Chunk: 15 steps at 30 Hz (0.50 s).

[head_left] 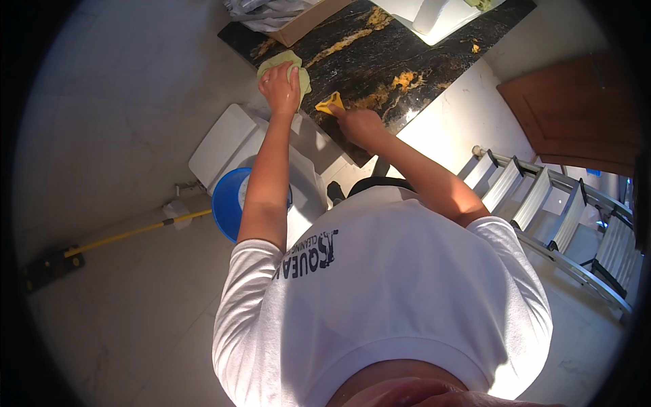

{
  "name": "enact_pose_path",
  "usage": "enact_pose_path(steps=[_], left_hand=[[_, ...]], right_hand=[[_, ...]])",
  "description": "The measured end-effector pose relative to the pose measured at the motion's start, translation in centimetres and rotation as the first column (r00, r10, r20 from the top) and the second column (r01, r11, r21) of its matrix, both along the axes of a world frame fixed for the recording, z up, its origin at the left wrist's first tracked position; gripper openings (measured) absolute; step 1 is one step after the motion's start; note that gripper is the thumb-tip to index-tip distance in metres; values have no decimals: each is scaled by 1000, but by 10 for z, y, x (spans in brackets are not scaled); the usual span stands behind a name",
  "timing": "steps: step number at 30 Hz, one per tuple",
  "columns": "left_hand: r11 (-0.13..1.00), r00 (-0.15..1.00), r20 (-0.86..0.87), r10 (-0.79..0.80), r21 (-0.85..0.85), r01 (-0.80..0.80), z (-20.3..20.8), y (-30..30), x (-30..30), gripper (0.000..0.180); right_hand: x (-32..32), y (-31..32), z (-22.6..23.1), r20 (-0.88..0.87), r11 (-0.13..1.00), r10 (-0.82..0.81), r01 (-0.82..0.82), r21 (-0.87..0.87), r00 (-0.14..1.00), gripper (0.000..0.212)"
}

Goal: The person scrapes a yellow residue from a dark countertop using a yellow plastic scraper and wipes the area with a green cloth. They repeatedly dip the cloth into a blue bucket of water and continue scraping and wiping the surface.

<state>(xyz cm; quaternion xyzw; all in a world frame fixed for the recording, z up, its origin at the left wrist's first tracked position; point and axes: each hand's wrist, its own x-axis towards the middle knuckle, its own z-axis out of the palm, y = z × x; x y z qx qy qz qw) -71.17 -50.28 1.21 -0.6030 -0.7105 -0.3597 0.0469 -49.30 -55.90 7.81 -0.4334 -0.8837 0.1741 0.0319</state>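
Here's the person in the white T-shirt [413, 285], biggest thing in the room, leaning in with both arms stretched to the far side. Ahead lies the worktop [332, 64], dark stone with golden veins. Over on the right, an aluminium stepladder [532, 199], and farther off, a brown wooden panel [576, 115]. On the left, a white fixture [227, 139], looks like a toilet! Low at the left, a yellow pole [129, 234] with a dark flat head [54, 268]. Far right on the worktop, a white basin [451, 20]; far left, a cardboard box [312, 24]. Beside the fixture, a blue bucket [227, 203], the left forearm crossing over it.

Now the hands! The left hand [279, 88] lies over a pale green cloth [304, 78] at the worktop's left edge; whether its fingers grip, I can't tell. The right hand [359, 127], closer in, has its fingers folded round a small yellow scraper [330, 103], just right of the cloth and over the worktop.
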Motion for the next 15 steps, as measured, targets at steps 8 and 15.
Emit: enact_pose_path(steps=[8, 15], left_hand=[[999, 1000, -16, 17, 35, -16, -2, 0, 2, 27], [998, 1000, -6, -10, 55, 10, 0, 2, 0, 25]], right_hand=[[51, -27, 5, 49, 988, 14, -7, -152, 999, 43], [40, -18, -5, -2, 997, 1, -1, -71, 1000, 52]])
